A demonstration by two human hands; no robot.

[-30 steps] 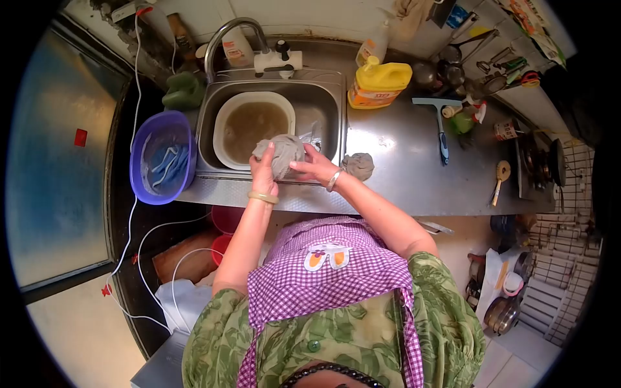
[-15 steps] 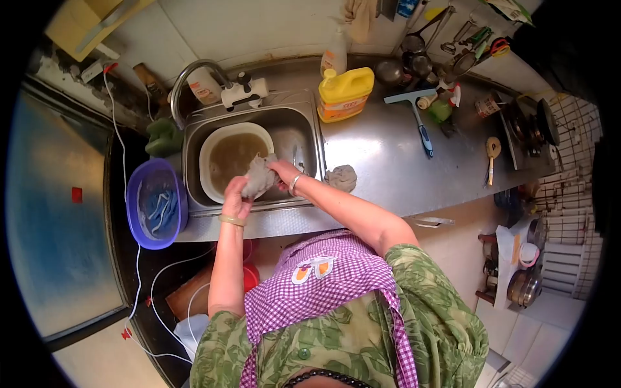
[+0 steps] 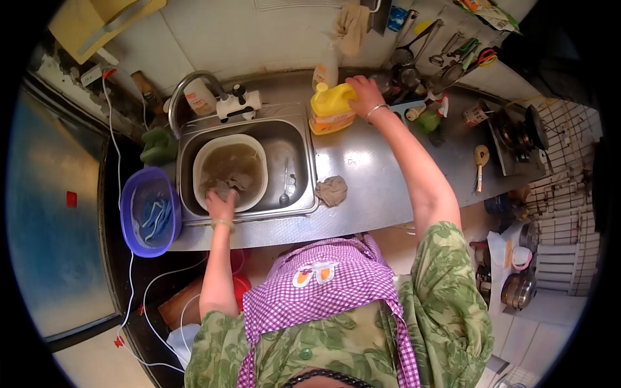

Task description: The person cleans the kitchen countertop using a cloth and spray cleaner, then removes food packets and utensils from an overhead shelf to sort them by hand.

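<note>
My left hand [image 3: 221,204] is at the near rim of a white basin [image 3: 260,187] of murky water in the sink, its fingers closed on a grey cloth [image 3: 239,181] that lies partly in the water. On the counter behind, my right hand [image 3: 367,97] is wrapped round the handle of a yellow jug [image 3: 333,116], which stands upright. A second, crumpled grey cloth [image 3: 332,191] rests beside the sink's right edge. A spoon [image 3: 284,194] lies in the sink, right of the basin.
A purple basin [image 3: 125,216] with blue cloth stands left of the sink. The faucet [image 3: 238,103] arches over the sink's back left. A spray bottle [image 3: 429,119] and a brush [image 3: 480,161] are on the right of the counter, near pans [image 3: 511,139].
My right hand has left the grey cloth, moved back and right, and taken hold of the yellow jug. My left hand has lowered the cloth into the white basin.
</note>
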